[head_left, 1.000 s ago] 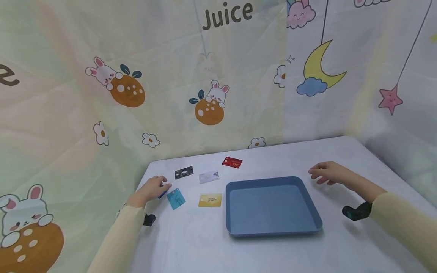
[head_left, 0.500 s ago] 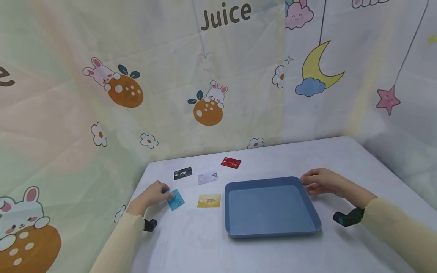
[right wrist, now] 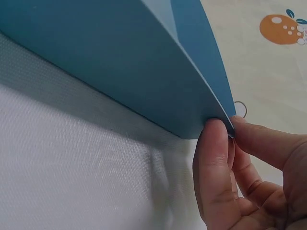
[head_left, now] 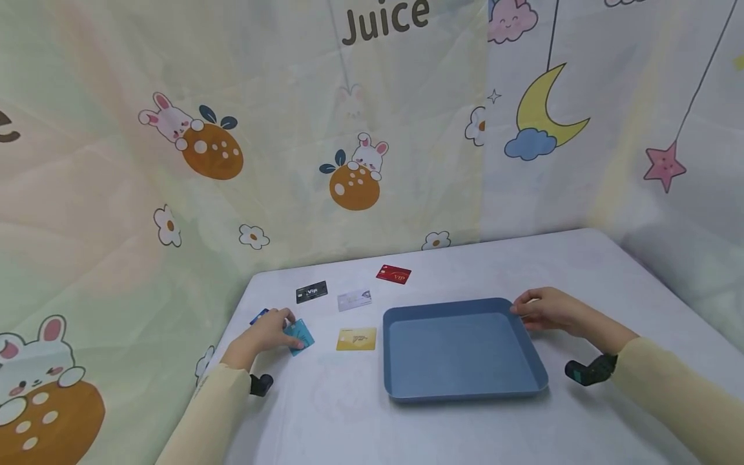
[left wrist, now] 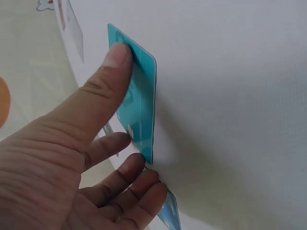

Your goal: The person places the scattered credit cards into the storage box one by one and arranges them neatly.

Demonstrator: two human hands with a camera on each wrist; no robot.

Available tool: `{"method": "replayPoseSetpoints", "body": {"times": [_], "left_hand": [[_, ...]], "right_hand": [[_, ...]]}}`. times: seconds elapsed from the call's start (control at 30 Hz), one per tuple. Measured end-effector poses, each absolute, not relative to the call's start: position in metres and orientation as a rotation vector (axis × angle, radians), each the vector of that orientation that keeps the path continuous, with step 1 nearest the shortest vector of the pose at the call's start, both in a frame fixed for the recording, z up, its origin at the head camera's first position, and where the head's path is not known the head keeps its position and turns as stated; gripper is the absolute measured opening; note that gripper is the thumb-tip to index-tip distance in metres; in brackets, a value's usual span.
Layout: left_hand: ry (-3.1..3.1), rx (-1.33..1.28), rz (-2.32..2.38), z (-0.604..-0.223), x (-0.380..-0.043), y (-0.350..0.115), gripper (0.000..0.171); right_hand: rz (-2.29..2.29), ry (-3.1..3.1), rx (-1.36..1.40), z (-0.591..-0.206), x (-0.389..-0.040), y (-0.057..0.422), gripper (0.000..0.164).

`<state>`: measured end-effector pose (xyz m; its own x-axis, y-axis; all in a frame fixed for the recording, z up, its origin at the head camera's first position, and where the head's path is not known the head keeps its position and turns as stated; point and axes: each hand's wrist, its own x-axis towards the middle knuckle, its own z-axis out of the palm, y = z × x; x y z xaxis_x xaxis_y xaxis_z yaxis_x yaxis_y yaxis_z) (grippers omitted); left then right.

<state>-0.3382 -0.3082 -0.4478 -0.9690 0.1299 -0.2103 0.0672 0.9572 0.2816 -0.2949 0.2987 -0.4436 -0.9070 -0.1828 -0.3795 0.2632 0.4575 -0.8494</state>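
In the head view my left hand (head_left: 264,336) is over the teal card (head_left: 302,329) on the left of the table. The left wrist view shows the thumb on the face of the teal card (left wrist: 144,91) and fingers at its opposite edge, pinching it. A shadow falls beside the card. Behind this hand a dark blue card (head_left: 259,315) is mostly hidden. My right hand (head_left: 552,311) grips the far right corner of the blue-grey tray (head_left: 391,355). Its thumb and forefinger pinch the tray rim (right wrist: 204,79) in the right wrist view.
A yellow card (head_left: 356,339) lies between the teal card and the tray. Farther back lie a black card (head_left: 311,292), a silver card (head_left: 354,299) and a red card (head_left: 393,274). A printed cloth (head_left: 279,168) hangs behind the white table (head_left: 325,413).
My left hand has moved right from the dark blue card and taken hold of the teal one. My right hand has moved left onto the tray's corner and pinches its rim.
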Motion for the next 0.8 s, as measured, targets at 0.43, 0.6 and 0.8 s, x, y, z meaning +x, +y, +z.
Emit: {"method": "replayPoseSetpoints", "body": {"times": [0.43, 0.6, 0.8], "left_hand": [[2.859, 0.074, 0.376, -0.4457, -0.3400, -0.3047, 0.065], [2.834, 0.039, 0.404, -0.4427, -0.3379, -0.3057, 0.056], [2.840, 0.095, 0.418, -0.4397, -0.3388, -0.3067, 0.039]], "right_hand": [[-1.421, 2.313, 0.047, -0.4418, -0.2953, 0.2974, 0.041], [-1.393, 2.329, 0.058, -0.4420, -0.2957, 0.2957, 0.042], [-1.382, 2.351, 0.069, -0.4407, -0.2953, 0.2947, 0.043]]}}
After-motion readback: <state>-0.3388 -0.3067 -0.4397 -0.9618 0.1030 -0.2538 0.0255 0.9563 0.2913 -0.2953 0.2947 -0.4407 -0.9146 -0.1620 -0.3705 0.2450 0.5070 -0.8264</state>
